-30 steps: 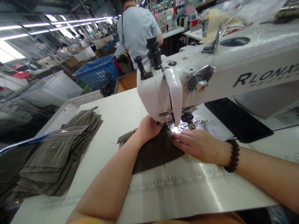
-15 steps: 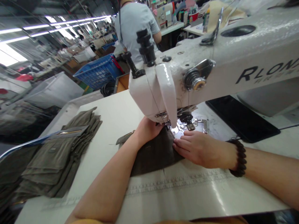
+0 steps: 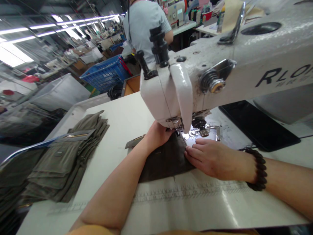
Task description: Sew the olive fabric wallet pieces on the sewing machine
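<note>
A dark olive fabric piece (image 3: pixel 163 163) lies flat on the machine bed, its far edge under the presser foot area of the white sewing machine (image 3: pixel 168 94). My left hand (image 3: pixel 158 133) holds the fabric's far left part close to the needle; its fingertips are partly hidden by the machine head. At the fabric's right edge, my right hand (image 3: pixel 207 156) has its fingers bent and pressed together on the cloth. A lamp lights the metal plate and the edge guide (image 3: pixel 215 129) beside the fabric. The needle itself is hard to make out.
Stacked olive fabric pieces (image 3: pixel 56 160) with zippers lie on the left of the table. A black phone (image 3: pixel 259 125) rests under the machine arm. A printed ruler scale (image 3: pixel 171 195) runs along the front. Beyond are a blue crate (image 3: pixel 105 75) and a person (image 3: pixel 146 26), seen from behind.
The whole view has shifted slightly, so the machine and hands appear a little further right. Both hands keep their places on the fabric, which shows no clear movement of its own.
</note>
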`<act>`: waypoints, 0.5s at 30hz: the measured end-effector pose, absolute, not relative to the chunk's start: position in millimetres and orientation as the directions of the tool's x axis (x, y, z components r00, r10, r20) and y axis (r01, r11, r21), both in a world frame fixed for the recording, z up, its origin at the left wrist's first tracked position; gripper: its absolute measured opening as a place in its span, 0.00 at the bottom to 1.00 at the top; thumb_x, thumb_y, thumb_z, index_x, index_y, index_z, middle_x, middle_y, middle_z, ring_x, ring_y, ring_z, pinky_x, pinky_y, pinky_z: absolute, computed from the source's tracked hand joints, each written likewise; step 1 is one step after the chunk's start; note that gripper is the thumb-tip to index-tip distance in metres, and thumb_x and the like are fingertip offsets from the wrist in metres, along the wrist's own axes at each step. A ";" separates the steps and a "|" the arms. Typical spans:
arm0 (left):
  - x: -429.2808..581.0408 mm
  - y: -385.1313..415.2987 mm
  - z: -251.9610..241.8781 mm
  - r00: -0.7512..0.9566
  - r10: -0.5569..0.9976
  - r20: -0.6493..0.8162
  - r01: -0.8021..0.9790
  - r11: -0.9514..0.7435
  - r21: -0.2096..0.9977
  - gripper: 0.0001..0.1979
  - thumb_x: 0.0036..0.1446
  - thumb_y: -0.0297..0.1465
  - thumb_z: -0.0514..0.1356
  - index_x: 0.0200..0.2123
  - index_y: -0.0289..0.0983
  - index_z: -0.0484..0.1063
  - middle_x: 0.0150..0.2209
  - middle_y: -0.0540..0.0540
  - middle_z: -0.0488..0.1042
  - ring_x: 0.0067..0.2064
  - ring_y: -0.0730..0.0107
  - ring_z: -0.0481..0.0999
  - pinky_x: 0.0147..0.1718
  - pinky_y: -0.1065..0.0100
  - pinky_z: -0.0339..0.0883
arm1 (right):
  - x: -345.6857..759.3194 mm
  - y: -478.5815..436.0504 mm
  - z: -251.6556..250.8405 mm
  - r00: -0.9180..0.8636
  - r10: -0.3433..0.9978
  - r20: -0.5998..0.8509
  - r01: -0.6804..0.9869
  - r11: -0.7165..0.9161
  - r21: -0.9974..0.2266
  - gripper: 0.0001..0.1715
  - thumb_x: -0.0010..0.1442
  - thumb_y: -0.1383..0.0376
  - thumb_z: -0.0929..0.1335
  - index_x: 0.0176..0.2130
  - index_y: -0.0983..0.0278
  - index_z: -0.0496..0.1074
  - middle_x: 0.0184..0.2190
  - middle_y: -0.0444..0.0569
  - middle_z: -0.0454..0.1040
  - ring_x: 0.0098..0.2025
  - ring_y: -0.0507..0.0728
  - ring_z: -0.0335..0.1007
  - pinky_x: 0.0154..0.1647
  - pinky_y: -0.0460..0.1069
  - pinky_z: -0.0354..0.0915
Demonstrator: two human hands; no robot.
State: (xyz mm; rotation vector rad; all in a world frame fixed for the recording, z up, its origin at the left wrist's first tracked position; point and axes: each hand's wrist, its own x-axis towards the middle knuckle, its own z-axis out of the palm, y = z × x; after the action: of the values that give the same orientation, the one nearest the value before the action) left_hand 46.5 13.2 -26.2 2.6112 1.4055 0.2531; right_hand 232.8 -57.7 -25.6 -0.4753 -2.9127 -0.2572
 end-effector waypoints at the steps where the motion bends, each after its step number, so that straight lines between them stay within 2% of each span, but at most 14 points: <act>1: 46.7 13.5 -26.4 0.552 0.831 0.071 0.799 -0.552 0.238 0.16 0.55 0.28 0.55 0.48 0.37 0.67 0.52 0.49 0.68 0.55 0.65 0.65 0.55 0.68 0.58 | 232.1 -58.5 -25.6 -0.933 0.297 0.204 0.329 0.933 0.147 0.16 0.56 0.75 0.57 0.34 0.70 0.71 0.31 0.55 0.71 0.28 0.56 0.62 0.28 0.51 0.57; 8: 44.0 19.1 -30.3 0.607 0.791 0.081 0.742 -0.600 0.299 0.14 0.56 0.27 0.54 0.46 0.37 0.69 0.49 0.49 0.71 0.53 0.65 0.67 0.53 0.68 0.60 | 226.4 -62.7 -28.1 -0.917 0.295 0.267 0.348 0.921 0.176 0.15 0.55 0.76 0.57 0.32 0.70 0.71 0.31 0.58 0.70 0.26 0.55 0.60 0.27 0.50 0.55; 15: 44.8 22.8 -32.4 0.655 0.751 0.085 0.717 -0.653 0.245 0.15 0.56 0.25 0.51 0.45 0.35 0.70 0.47 0.45 0.73 0.51 0.64 0.69 0.52 0.66 0.60 | 224.9 -64.0 -25.4 -0.913 0.299 0.278 0.348 0.926 0.145 0.15 0.54 0.76 0.57 0.30 0.70 0.71 0.30 0.57 0.71 0.25 0.55 0.59 0.26 0.50 0.55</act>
State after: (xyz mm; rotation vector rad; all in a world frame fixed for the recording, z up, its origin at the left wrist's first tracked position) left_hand 44.8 22.8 -32.4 2.6821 1.2025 0.2660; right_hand 224.9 -64.0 -25.4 -0.4843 -2.8334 -0.2804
